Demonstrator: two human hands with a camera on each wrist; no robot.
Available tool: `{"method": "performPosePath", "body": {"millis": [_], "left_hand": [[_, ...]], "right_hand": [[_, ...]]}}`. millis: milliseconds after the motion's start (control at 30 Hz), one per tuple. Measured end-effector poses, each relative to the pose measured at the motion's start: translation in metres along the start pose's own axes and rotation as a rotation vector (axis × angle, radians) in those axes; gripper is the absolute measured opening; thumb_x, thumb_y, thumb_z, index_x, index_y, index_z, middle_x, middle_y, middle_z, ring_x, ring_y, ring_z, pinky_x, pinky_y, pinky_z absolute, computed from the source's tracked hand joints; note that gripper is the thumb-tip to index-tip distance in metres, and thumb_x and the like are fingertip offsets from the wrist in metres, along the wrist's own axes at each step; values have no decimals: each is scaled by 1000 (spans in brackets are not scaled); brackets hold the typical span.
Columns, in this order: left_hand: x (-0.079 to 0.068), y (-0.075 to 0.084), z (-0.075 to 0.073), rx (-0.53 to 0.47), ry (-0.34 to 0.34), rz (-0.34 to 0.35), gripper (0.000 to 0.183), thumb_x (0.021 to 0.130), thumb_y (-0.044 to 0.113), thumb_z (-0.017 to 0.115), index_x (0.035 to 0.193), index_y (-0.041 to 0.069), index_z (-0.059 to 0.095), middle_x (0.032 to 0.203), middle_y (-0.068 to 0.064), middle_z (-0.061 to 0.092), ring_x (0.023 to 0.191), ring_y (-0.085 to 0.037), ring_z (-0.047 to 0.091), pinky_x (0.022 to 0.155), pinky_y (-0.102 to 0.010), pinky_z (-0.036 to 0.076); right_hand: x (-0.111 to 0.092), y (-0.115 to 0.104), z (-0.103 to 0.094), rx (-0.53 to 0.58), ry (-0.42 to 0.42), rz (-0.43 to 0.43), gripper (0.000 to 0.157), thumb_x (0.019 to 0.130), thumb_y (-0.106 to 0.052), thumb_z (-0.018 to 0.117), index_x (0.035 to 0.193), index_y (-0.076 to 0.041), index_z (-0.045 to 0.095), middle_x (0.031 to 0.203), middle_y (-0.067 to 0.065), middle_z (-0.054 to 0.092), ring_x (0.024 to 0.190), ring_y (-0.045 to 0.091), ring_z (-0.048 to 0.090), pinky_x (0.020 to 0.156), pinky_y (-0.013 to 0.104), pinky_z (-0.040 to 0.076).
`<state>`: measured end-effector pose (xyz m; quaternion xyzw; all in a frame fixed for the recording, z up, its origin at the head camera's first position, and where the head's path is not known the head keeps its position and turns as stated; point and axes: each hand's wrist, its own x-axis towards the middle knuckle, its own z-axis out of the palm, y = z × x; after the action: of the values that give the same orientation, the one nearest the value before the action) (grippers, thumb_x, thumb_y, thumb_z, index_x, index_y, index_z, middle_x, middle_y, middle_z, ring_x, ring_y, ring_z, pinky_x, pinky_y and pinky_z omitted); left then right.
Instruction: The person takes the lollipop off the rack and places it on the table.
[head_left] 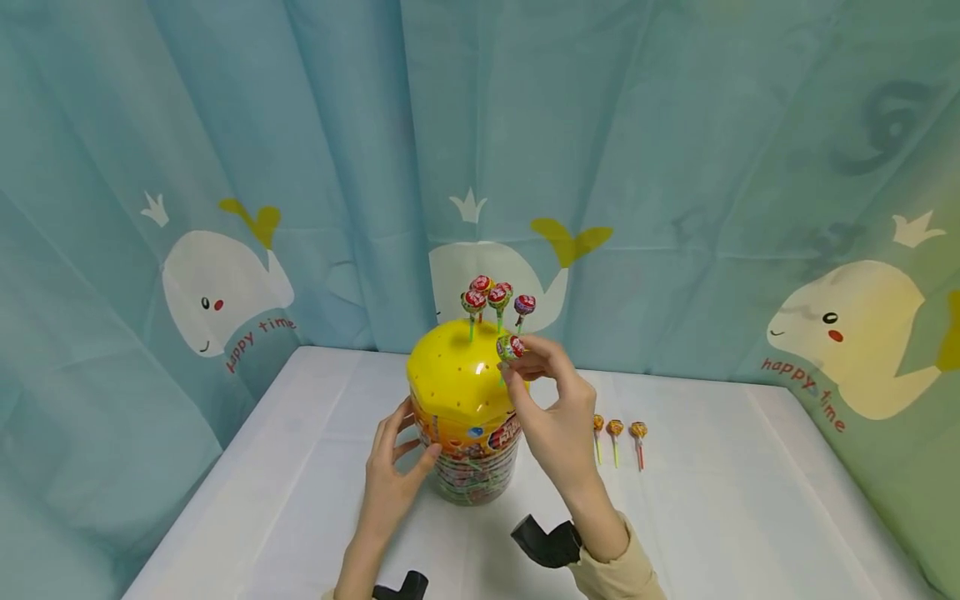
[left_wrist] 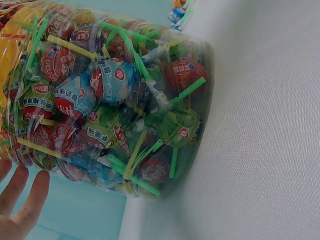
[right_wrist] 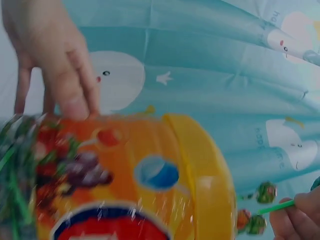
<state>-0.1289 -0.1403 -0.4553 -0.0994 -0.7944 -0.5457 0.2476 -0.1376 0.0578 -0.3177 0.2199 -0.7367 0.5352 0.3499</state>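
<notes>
A clear jar of lollipops [head_left: 474, 475] with an orange printed band stands on the table under a yellow lid [head_left: 450, 367] dotted with small holes. My left hand [head_left: 392, 477] holds the jar's left side, thumb at the front and fingers spread along the wall. Between thumb and fingertips, my right hand [head_left: 561, 421] pinches a lollipop [head_left: 510, 347] with a red and green wrapper over the lid's right part. Its green stick [right_wrist: 277, 206] points toward the lid in the right wrist view. Several lollipops [head_left: 498, 297] stand upright in the lid, behind the pinched one.
To the right of the jar, three orange-wrapped lollipops [head_left: 615, 427] lie in a row on the white table [head_left: 720, 500]. A blue curtain [head_left: 360, 167] with whale prints hangs behind the table and along its sides. Many wrapped lollipops [left_wrist: 115, 80] fill the jar.
</notes>
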Motion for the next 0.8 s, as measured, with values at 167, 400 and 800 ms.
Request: {"method": "performPosePath", "body": {"millis": [167,400,800], "left_hand": [[-1,0,1,5,-1,-17,76,83,7,72,148,22,36,138,-6,49,120,-3,47,88,-36,57],[0,0,2,1,3,-14,76,83,9,72,148,23,36,139,-6,48,122,-3,46,89,-32,56],[-1,2,1,1,-3,-32,75,84,9,72,148,23,36,139,-5,48,122,-1,45,90,-33,56]], "right_hand": [[-12,11,-17,-64,28,0,35,81,9,68,114,-2,63,88,10,71,79,13,63,80,15,50],[-26,30,-43,-118,66,33,35,81,10,67,113,-5,65,89,11,73,81,1,61,68,10,48],[-47,64,-77,-179,138,201,34,82,11,65,113,-3,65,87,0,72,79,-6,60,77,8,44]]}}
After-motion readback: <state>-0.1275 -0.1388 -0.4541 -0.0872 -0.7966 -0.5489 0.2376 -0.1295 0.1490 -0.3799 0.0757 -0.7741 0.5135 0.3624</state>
